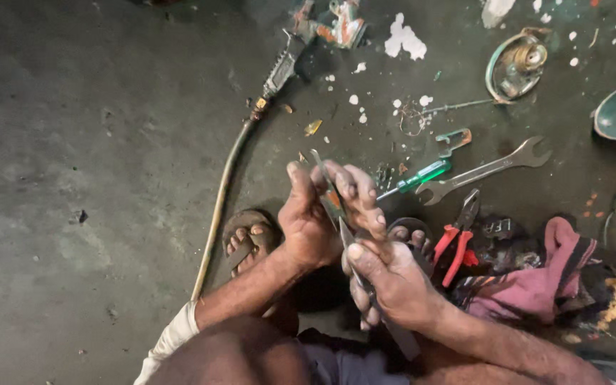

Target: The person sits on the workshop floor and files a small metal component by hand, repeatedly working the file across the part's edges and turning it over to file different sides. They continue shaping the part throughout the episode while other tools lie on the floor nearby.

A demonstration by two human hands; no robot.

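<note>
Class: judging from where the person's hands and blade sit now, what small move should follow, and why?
Probably a short scraping stroke: the right hand already sets a thin blade against the small flat part pinched in the left hand, with tools lying aside.

The strip (331, 199) is a thin metal piece, greenish with an orange patch, standing nearly upright, tilted a bit. The blade (354, 260) is slim, grey, angled up, tip touching the strip's lower end.

- Left hand (315, 217) raised, fingers curled shut, thumb up (palm turned inward).
- Right hand (386, 281) just below, clenched, thumb pressing forward.
- Forearms converge from the knees.
</note>
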